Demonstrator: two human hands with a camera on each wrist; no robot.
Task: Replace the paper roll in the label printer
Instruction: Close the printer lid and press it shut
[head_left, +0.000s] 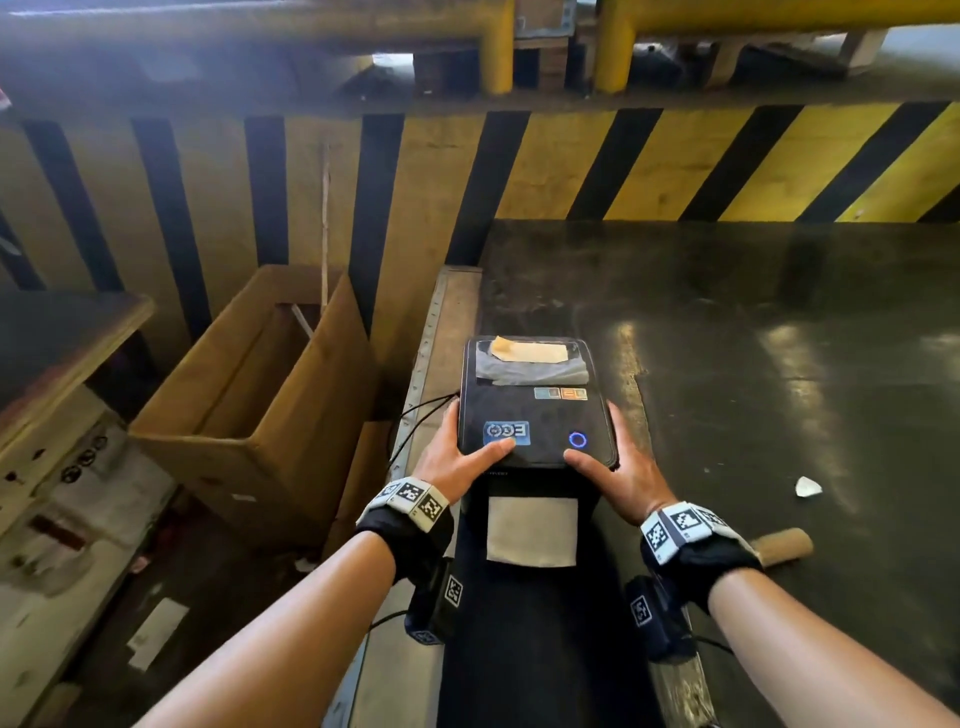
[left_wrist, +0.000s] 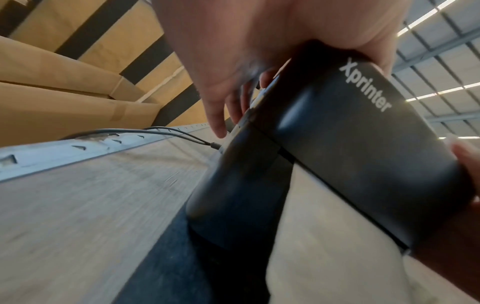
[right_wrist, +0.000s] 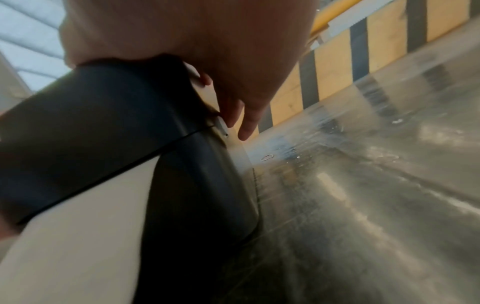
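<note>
Both hands, left hand (head_left: 457, 457) and right hand (head_left: 621, 467), clasp the label printer (head_left: 535, 410) lid on the bench (head_left: 779, 338) (thumbs on top, fingers (left_wrist: 217, 117) apparently on the side latches), so uneven squeezing could jam it or crease the emerging label (head_left: 532, 530).

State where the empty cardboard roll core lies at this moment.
In the head view the empty cardboard roll core lies on the dark table, right of the label printer, just beyond the right wrist and below a scrap of white paper.

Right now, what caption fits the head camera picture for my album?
Both hands, left hand and right hand, hold the black label printer's lid by its sides.
</note>
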